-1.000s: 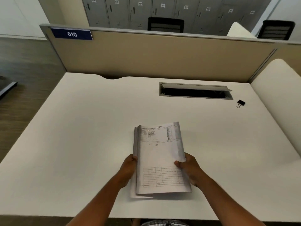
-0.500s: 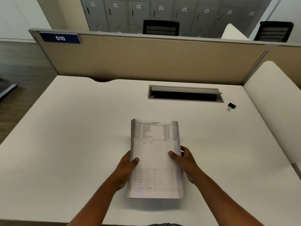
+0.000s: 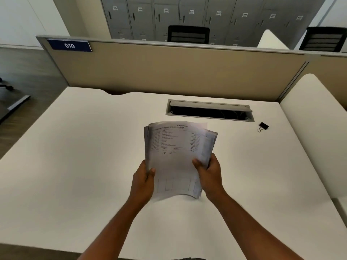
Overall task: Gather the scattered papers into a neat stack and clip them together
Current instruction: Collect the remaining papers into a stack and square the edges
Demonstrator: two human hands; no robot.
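A stack of printed papers [image 3: 174, 158] is held up off the white desk [image 3: 75, 156], tilted toward me, with its top edges fanned and uneven. My left hand [image 3: 143, 180] grips the stack's left edge, thumb on the front sheet. My right hand [image 3: 209, 176] grips the right edge the same way. A black binder clip [image 3: 262, 127] lies on the desk far to the right, apart from both hands.
An open grey cable tray [image 3: 209, 110] is set into the desk behind the papers. A beige partition [image 3: 169, 70] with a blue "010" sign closes the back. A white side panel [image 3: 315, 128] bounds the right. Lockers and black chairs stand beyond.
The stack has been lifted from lying flat on the desk and now stands tilted between both hands; its sheets have fanned out at the top.
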